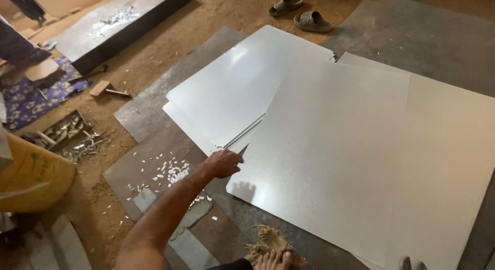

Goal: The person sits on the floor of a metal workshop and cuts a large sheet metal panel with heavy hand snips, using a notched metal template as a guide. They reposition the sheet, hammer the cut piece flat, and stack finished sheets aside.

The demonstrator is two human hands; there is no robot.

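Note:
My left hand (pixel 224 163) reaches out from the lower left and closes its fingers on the left edge of a large shiny metal sheet (pixel 361 161) lying on the floor. That sheet overlaps a second shiny sheet (pixel 242 84) behind it, with thinner sheets stacked beneath. My right hand is out of view. My bare foot (pixel 273 259) rests at the bottom edge by a tuft of fibre.
Dull grey sheets (pixel 149 115) cover the sandy floor, strewn with small white metal offcuts (pixel 172 172). A hammer (pixel 105 89), a tray of metal scraps (pixel 67 133) and a yellow sack (pixel 31 177) lie at left. A pair of slippers (pixel 312 21) sits at the top.

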